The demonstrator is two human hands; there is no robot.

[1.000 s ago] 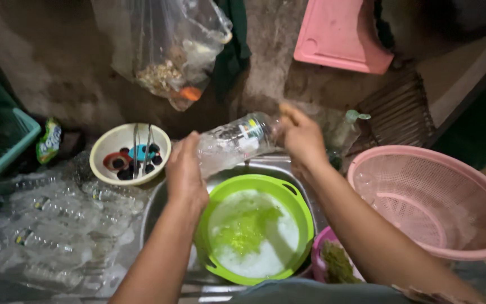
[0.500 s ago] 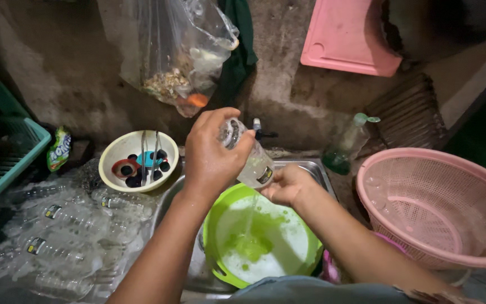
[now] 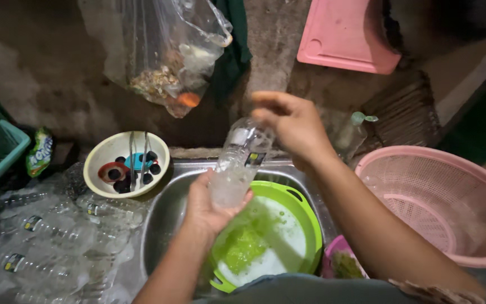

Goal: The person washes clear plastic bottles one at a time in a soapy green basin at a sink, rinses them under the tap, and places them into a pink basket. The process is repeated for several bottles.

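Over a steel sink (image 3: 167, 211) holding a green basin (image 3: 296, 202) of soapy water, beside a pink basket (image 3: 468, 186): clear plastic bottle (image 3: 236, 166) now upright, no longer tipped and pouring as half a second ago, apparently emptied. Left hand (image 3: 209, 205) wrapped around its base, right hand (image 3: 291, 124) at the neck, fingers loosely curled, grip unclear.

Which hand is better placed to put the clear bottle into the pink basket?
Probably the right hand: it grips the top of the clear bottle and is nearer the pink basket. The left hand only cups its base.
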